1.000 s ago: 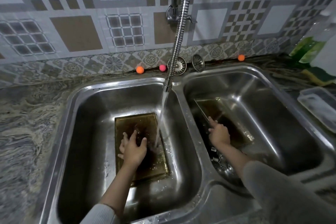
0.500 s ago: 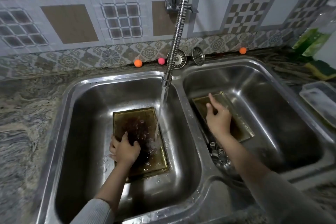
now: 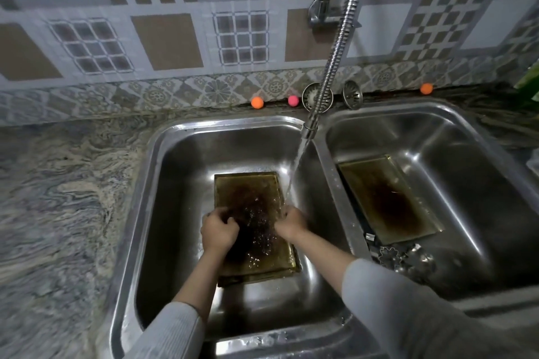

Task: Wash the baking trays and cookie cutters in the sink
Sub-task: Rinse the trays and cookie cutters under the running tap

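A stained golden baking tray [image 3: 248, 192] lies flat in the left sink basin [image 3: 175, 213] under running water. My left hand [image 3: 218, 232] rests on the tray's left side with fingers curled. My right hand [image 3: 291, 223] grips the tray's right edge where the stream lands. A second stained tray [image 3: 388, 198] leans in the right basin [image 3: 466, 183]. Several metal cookie cutters [image 3: 405, 256] lie in front of that tray.
The flexible faucet hose [image 3: 335, 52] hangs over the divider between the basins. Two drain strainers [image 3: 353, 95] and small orange and pink balls [image 3: 257, 102] sit along the back ledge. Marbled counter [image 3: 58, 198] spreads to the left. A green object shows at the far right edge.
My right hand left the tray in the right basin and crossed to the left tray's right edge. My left hand shifted to the tray's left side. The camera moved right and closer.
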Demonstrator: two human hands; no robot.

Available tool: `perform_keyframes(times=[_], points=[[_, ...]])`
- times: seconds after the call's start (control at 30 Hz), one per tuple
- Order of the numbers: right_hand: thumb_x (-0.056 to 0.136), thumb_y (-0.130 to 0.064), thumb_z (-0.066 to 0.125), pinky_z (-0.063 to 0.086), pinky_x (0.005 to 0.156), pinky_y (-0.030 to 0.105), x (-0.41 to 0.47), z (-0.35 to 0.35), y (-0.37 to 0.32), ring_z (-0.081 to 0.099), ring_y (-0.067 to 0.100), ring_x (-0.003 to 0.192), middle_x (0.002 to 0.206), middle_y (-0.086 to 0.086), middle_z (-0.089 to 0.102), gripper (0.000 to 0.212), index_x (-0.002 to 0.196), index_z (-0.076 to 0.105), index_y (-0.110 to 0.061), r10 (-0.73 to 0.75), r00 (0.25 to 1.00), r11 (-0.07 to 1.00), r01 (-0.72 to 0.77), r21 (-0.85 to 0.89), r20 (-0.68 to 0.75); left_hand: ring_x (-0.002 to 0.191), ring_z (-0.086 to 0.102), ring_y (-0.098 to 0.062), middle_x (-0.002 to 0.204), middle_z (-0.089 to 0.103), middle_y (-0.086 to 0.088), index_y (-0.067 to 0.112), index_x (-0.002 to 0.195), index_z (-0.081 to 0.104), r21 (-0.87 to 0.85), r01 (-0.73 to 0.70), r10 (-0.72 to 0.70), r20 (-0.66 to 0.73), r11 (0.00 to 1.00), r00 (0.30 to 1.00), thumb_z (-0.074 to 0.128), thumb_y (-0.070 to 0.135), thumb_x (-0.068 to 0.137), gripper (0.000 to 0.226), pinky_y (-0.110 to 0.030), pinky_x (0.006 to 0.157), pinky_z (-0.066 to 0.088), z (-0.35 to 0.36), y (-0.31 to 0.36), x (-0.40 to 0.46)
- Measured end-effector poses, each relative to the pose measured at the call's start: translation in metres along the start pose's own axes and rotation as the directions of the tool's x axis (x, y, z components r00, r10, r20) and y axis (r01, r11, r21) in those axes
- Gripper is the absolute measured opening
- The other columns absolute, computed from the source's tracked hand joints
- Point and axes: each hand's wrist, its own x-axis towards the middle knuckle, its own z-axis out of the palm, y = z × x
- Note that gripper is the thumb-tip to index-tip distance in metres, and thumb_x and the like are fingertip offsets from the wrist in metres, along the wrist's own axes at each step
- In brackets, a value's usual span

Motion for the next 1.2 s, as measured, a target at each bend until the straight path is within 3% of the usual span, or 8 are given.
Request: perform_keyframes(times=[0.27, 0.43, 0.57, 0.67, 0.93, 1.07, 1.13, 1.2], points=[[0.084, 0.002, 0.054, 0.042, 0.1, 0.022, -0.001, 0.015, 0.007, 0.047, 0.019, 0.126, 0.135, -0.001, 0.051, 0.053, 0.132, 0.051, -0.019, 0.054, 0.997, 0.986, -0.046, 0.159, -0.047, 0.082, 0.05, -0.003, 0.117, 0.04, 0.0, 0.015, 0.115, 0.061, -0.151, -0.156, 0.149, -0.062, 0.976, 0.987, 0.054, -0.011, 0.082, 0.043, -0.027, 0.08, 0.051, -0.018, 0.021, -0.015], [0.087, -0.001, 0.048, 0.038, 0.053, 0.011, -0.003, 0.006, 0.005, 0.053, 0.013, 0.082, 0.102, -0.004, 0.055, 0.033, 0.109, 0.051, -0.025, -0.008, 0.999, 0.968, 0.017, 0.251, -0.035, 0.107, 0.06, -0.02, 0.126, 0.052, 0.001, 0.022, 0.128, 0.056, -0.25, -0.185, 0.186, -0.02, 0.951, 0.982, 0.05, -0.008, 0.087, 0.052, -0.044, 0.088, 0.055, -0.028, 0.034, -0.021], [0.09, -0.008, 0.051, 0.052, 0.078, 0.028, -0.012, -0.004, -0.001, 0.057, 0.019, 0.111, 0.139, -0.009, 0.045, 0.041, 0.126, 0.05, -0.027, -0.106, 0.994, 0.95, 0.113, 0.29, -0.038, 0.117, 0.057, -0.024, 0.133, 0.052, -0.005, 0.02, 0.128, 0.057, -0.359, -0.171, 0.164, -0.051, 0.918, 0.985, 0.046, -0.008, 0.091, 0.047, -0.044, 0.093, 0.052, -0.041, 0.04, -0.021], [0.093, -0.019, 0.052, 0.047, 0.084, 0.026, -0.022, -0.015, -0.009, 0.051, 0.017, 0.117, 0.138, -0.005, 0.043, 0.047, 0.139, 0.043, -0.027, -0.143, 0.987, 0.962, 0.156, 0.223, -0.075, 0.112, 0.053, -0.012, 0.132, 0.054, -0.006, 0.018, 0.128, 0.057, -0.412, -0.175, 0.158, -0.075, 0.894, 0.985, 0.045, -0.006, 0.093, 0.044, -0.026, 0.089, 0.049, -0.054, 0.045, -0.021], [0.094, -0.012, 0.053, 0.038, 0.085, 0.022, -0.066, -0.071, -0.039, 0.049, 0.008, 0.105, 0.129, -0.003, 0.052, 0.049, 0.141, 0.04, -0.019, -0.274, 0.948, 0.899, 0.312, 0.308, -0.16, 0.103, 0.05, -0.008, 0.133, 0.052, -0.006, 0.011, 0.129, 0.056, -0.483, -0.123, 0.106, -0.063, 0.867, 0.992, 0.041, -0.007, 0.095, 0.041, -0.02, 0.087, 0.044, -0.054, 0.06, -0.039], [0.093, -0.016, 0.053, 0.042, 0.089, 0.027, -0.073, -0.101, -0.039, 0.051, 0.015, 0.112, 0.126, -0.003, 0.05, 0.042, 0.134, 0.048, -0.021, -0.318, 0.909, 0.919, 0.365, 0.147, -0.27, 0.119, 0.046, -0.015, 0.139, 0.047, -0.006, 0.017, 0.132, 0.054, -0.47, -0.124, 0.148, 0.014, 0.874, 0.989, 0.041, 0.0, 0.098, 0.04, -0.026, 0.099, 0.041, -0.034, 0.081, -0.052], [0.094, -0.026, 0.051, 0.034, 0.105, 0.035, -0.075, -0.109, -0.031, 0.04, 0.024, 0.13, 0.141, 0.005, 0.041, 0.048, 0.14, 0.041, -0.019, -0.364, 0.88, 0.929, 0.322, -0.182, -0.303, 0.121, 0.047, -0.014, 0.14, 0.047, -0.003, 0.019, 0.134, 0.051, -0.448, -0.16, 0.184, 0.009, 0.879, 0.983, 0.041, 0.001, 0.098, 0.042, -0.015, 0.091, 0.041, -0.023, 0.092, -0.06], [0.097, -0.04, 0.04, 0.01, 0.116, 0.047, -0.076, -0.106, -0.02, 0.013, 0.027, 0.144, 0.157, 0.004, 0.016, 0.058, 0.149, 0.023, -0.02, -0.499, 0.84, 0.753, 0.298, -0.586, -0.214, 0.122, 0.046, -0.012, 0.14, 0.048, -0.002, 0.019, 0.134, 0.051, -0.443, -0.201, 0.22, -0.007, 0.874, 0.975, 0.04, -0.001, 0.098, 0.043, -0.011, 0.089, 0.038, -0.016, 0.104, -0.07]])
